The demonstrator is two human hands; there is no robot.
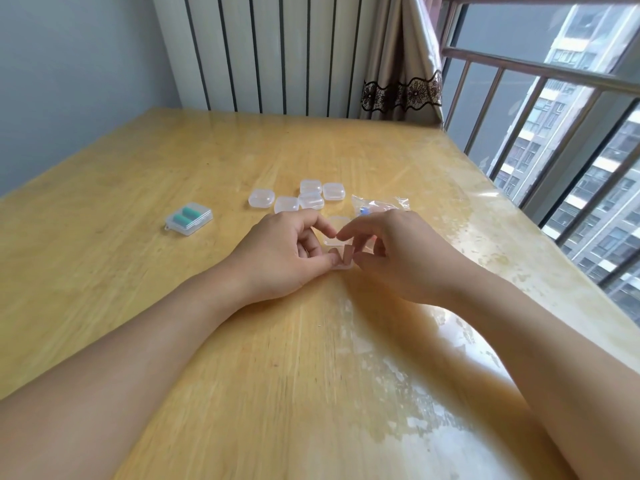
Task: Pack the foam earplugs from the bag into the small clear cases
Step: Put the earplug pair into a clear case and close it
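A small clear case (336, 241) lies open on the table between my hands, its lid tipped up at the far side. My left hand (277, 252) pinches the case from the left with thumb and curled fingers. My right hand (398, 251) pinches its right side, the fingertips meeting at the lid edge. Whether an earplug lies inside is hidden by my fingers. The clear bag (379, 204) with earplugs lies just beyond my right hand. Several shut clear cases (304, 197) sit in a cluster behind the hands.
A larger clear box (188, 218) holding two green foam cylinders lies at the left. The wooden table (138, 168) has a glossy cover. A radiator (259, 53), a curtain (401, 64) and a railed window (554, 133) stand behind and to the right.
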